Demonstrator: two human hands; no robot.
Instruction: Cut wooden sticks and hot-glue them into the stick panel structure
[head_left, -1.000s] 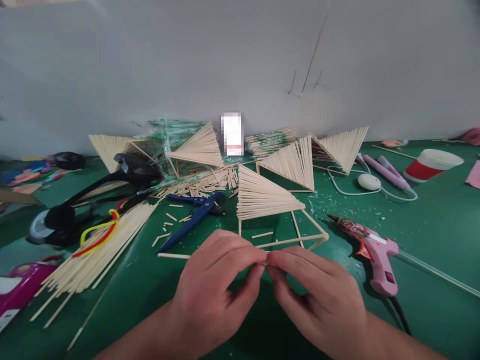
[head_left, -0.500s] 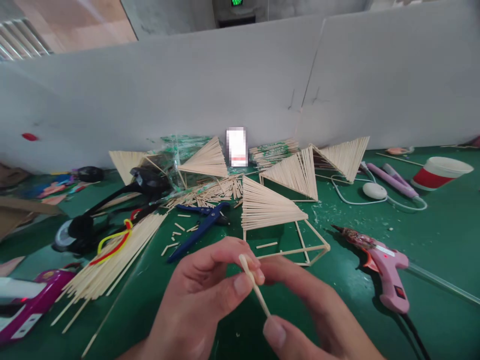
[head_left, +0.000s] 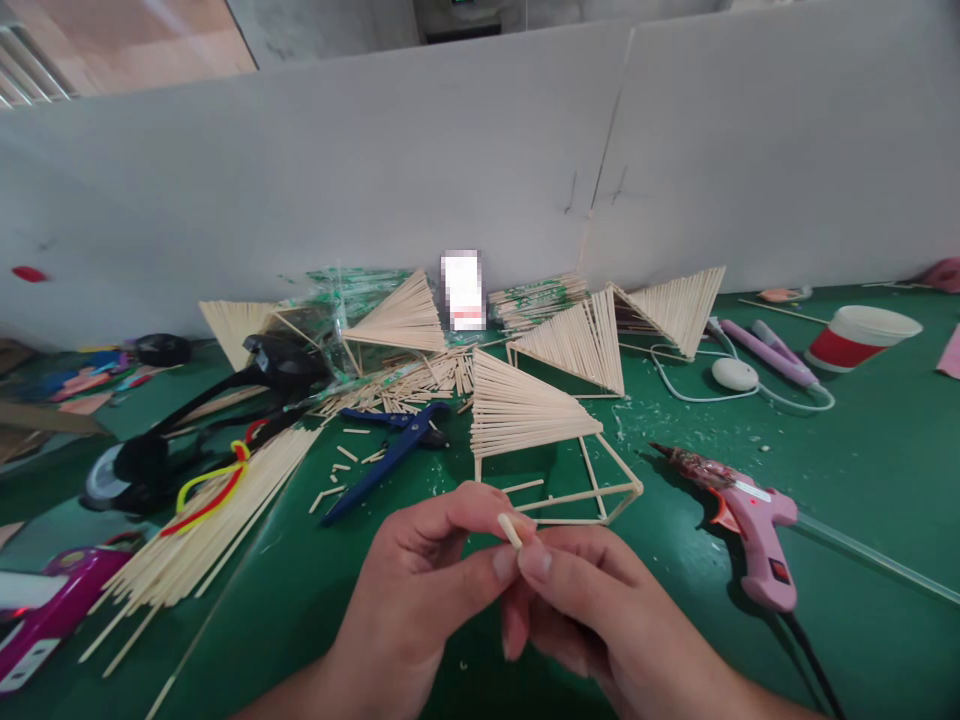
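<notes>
The left hand (head_left: 420, 575) and right hand (head_left: 600, 590) are touching near the middle, their bent fingers (head_left: 457, 508) pinching.

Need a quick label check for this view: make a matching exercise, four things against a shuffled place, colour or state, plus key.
Things
1. Plier-like tool
2. Glue gun
3. Wooden stick
4. Cup

Colour or place
A. Red and white
B. Held up between the left hand and the right hand
C. Blue
D. Mostly pink

Pairs: 1-C, 2-D, 3-B, 4-A
</notes>
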